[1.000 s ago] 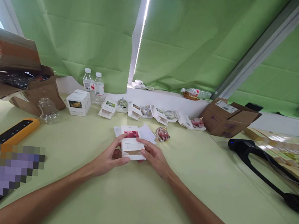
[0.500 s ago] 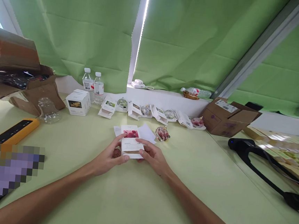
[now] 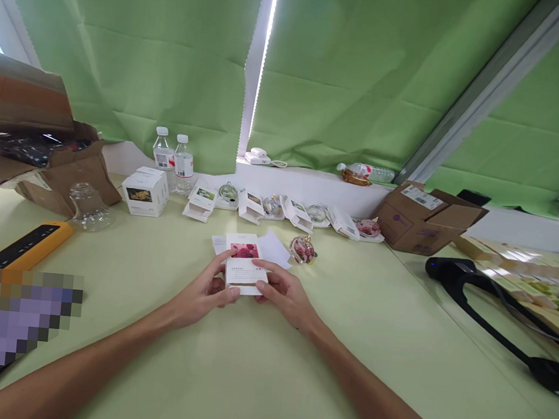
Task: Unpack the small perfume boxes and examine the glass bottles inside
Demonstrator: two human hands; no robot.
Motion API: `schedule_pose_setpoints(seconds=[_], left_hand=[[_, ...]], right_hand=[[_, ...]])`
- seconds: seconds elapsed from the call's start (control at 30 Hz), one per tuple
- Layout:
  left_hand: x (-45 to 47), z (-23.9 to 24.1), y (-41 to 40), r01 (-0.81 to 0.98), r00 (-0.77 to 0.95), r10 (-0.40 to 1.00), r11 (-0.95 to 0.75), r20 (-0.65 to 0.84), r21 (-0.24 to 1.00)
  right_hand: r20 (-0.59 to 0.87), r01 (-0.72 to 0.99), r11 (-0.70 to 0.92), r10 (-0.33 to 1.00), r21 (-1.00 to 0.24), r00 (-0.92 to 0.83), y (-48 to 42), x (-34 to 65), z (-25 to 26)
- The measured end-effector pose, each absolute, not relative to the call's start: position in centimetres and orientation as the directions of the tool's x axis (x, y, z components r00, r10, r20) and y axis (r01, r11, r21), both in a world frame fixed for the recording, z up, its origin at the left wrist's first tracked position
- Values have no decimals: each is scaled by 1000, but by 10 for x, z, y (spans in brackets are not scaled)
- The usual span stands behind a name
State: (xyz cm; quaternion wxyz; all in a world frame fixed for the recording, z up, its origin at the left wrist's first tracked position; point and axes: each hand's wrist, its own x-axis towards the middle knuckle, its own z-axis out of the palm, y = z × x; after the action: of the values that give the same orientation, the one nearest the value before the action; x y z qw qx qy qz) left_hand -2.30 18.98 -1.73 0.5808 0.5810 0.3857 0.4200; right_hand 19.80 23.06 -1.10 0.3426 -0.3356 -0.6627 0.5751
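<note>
Between my hands is a small white carton (image 3: 244,273) with a red flower picture on its face. My left hand (image 3: 208,289) grips its left side, the thumb at the near end. My right hand (image 3: 288,293) holds the right side, its thumb on the flap at the near end. A narrow brown gap shows beside that flap. White paper (image 3: 276,248) lies behind the carton on the table. Just right of the paper sits a round clear ornament (image 3: 303,250) with dark red contents and a gold top.
Along the back stand small white boxes (image 3: 200,201) with round clear ornaments (image 3: 227,192). Farther left are a larger white box (image 3: 145,191), two water bottles (image 3: 184,164) and a clear jar (image 3: 90,207). Cardboard boxes (image 3: 420,216) flank both sides. A black stand (image 3: 477,298) is at right, an orange power strip (image 3: 32,243) at left.
The near-end flap has been pressed in slightly, and the brown gap beside it has narrowed. My right thumb has shifted a little left. Both hands still hold the carton.
</note>
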Motion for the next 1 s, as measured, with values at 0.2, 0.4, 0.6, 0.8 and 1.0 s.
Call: schedule_pose_setpoints(seconds=[0.2,0.4,0.6,0.8,1.0], left_hand=[[-22,-12,188,-25,350,936,-30,36,999],[-22,-12,188,-46,349,936,-22,37,999],[-22,-11,187,-51,358,933,-15,32,999],[-23,-12,189,-43,347,937,-22,35,999],[-22,-12,189,-53,343,939,-16,33,998]], right_hand=[[64,61,114,844,-992,-532,232,198,-13],[66,49,109,840,-993,-539,230,197,-10],[68,42,107,838,-993,-541,229,197,-9],[68,49,113,833,-992,-549,229,197,-9],[66,61,117,839,-991,-540,230,197,-9]])
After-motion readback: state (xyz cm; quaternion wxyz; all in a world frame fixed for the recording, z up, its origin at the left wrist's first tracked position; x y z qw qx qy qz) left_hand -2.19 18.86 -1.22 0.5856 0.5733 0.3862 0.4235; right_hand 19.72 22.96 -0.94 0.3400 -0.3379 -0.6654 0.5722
